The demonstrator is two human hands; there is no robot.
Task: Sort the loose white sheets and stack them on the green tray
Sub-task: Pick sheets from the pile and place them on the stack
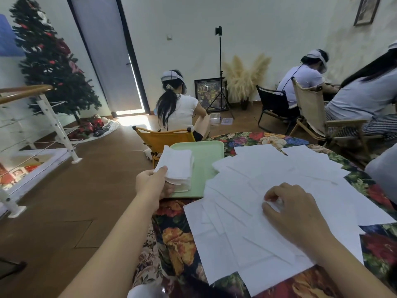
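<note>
Left hand [153, 182]: it grips a thick stack [177, 166] of white sheets, thumb on top and fingers under — the stack is tilted up at its far end.
Stack: it is over the left part of the tray [209, 152]; the near end seems to touch a few sheets already lying on the tray, but the hand hides this spot.
Tray: green, at the table's left edge, its far end near the far edge of the table.
Right hand [289, 206]: fingers curled down onto the loose sheets [268, 183], the fingertips pinching a small fold of the top sheet.
Loose sheets: many white sheets spread and overlapping in the middle of the table, from the near edge to the far right — some touch the right side of the tray.
Table [178, 237]: covered with a dark floral cloth.
Room: a person [178, 108] sits with the back to the camera on a yellow chair [165, 139] just beyond the tray; two more people sit at the far right; a Christmas tree [51, 61] stands at the left, and a tripod [220, 72] by the back wall.
</note>
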